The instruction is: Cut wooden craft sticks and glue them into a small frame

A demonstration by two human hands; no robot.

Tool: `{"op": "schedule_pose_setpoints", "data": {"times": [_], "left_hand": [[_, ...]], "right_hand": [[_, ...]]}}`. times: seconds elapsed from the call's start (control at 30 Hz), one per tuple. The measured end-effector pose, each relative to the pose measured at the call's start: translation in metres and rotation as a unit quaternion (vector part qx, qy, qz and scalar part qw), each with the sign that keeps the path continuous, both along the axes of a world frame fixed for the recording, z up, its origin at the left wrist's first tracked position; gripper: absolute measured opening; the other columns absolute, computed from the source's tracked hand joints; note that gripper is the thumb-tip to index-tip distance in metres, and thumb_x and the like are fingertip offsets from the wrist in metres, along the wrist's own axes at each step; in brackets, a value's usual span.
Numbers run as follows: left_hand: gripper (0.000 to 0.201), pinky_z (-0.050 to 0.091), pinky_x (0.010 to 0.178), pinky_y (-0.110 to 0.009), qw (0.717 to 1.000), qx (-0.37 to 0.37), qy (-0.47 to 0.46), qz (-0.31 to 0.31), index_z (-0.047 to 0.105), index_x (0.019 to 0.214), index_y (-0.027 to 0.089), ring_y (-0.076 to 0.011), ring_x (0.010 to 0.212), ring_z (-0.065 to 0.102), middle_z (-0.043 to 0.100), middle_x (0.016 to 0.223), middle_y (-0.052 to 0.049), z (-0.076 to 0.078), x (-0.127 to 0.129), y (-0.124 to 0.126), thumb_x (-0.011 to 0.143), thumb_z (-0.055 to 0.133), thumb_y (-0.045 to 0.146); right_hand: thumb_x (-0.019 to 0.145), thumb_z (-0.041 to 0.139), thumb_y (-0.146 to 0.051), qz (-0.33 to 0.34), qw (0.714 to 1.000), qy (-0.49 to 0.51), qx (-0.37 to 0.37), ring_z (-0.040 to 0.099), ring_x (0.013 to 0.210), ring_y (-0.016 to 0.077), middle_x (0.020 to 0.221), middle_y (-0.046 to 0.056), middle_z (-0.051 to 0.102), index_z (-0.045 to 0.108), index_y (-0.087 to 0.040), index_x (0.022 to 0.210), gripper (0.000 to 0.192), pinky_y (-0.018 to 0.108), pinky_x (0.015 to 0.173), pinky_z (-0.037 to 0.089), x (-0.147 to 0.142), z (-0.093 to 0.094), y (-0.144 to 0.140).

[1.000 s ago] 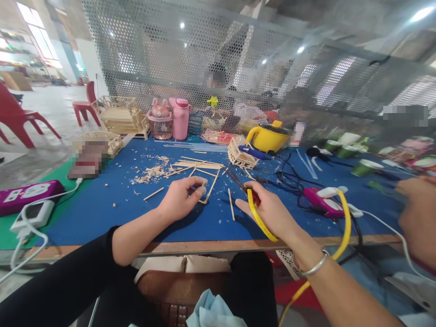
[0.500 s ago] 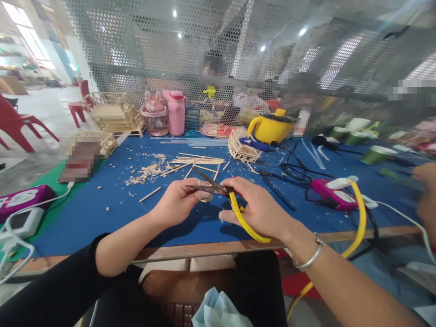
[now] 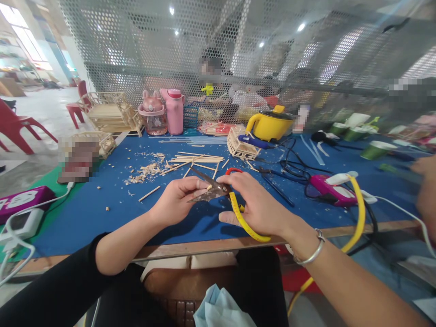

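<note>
Two hands (image 3: 177, 200) (image 3: 259, 204), one scissors (image 3: 207, 188), two pink bottles (image 3: 153, 119) (image 3: 174, 111), one yellow pot (image 3: 270, 125), two red chairs (image 3: 13, 122) (image 3: 76, 106).
</note>
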State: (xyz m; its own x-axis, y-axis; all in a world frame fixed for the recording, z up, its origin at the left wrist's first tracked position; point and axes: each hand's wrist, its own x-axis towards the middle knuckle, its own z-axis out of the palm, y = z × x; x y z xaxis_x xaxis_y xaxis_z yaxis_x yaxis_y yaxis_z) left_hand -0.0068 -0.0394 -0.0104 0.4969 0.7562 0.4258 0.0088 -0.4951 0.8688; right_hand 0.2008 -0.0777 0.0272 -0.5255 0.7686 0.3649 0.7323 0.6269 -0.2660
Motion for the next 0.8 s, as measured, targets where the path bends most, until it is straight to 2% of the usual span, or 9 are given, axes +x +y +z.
{"op": "schedule_pose_setpoints", "data": {"times": [0.2, 0.43, 0.8], "left_hand": [[0.015, 0.048, 0.074, -0.024, 1.0, 0.028, -0.001, 0.009, 0.071, 0.087, 0.016, -0.0135, 0.077, 0.062, 0.069, 0.085, -0.005, 0.0013, -0.0016, -0.0008, 0.084, 0.058, 0.024], [0.016, 0.048, 0.077, -0.026, 0.998, 0.06, 0.0, -0.002, 0.072, 0.093, 0.02, -0.0154, 0.084, 0.063, 0.07, 0.092, -0.006, 0.0011, -0.0017, -0.0007, 0.083, 0.06, 0.023], [0.015, 0.046, 0.068, -0.025, 1.0, 0.016, -0.019, -0.002, 0.07, 0.089, 0.015, -0.013, 0.072, 0.058, 0.066, 0.082, -0.006, -0.0017, -0.0023, -0.0011, 0.082, 0.06, 0.024]], "right_hand": [[0.068, 0.071, -0.049, -0.003, 1.0, 0.006, -0.004, 0.05, 0.1, 0.0253, 0.11, 0.009, 0.057, 0.049, -0.02, 0.119, 0.062, 0.042, 0.091, 0.038, -0.0005, -0.0011, -0.0006], [0.069, 0.07, -0.048, -0.002, 1.0, 0.016, -0.013, 0.051, 0.1, 0.0253, 0.11, 0.01, 0.058, 0.049, -0.019, 0.118, 0.06, 0.044, 0.091, 0.038, -0.0028, -0.0008, -0.002], [0.07, 0.07, -0.049, 0.009, 1.0, -0.001, 0.005, 0.048, 0.1, 0.0249, 0.111, 0.01, 0.057, 0.047, -0.018, 0.12, 0.063, 0.043, 0.093, 0.037, -0.0012, 0.0009, -0.0004]]}}
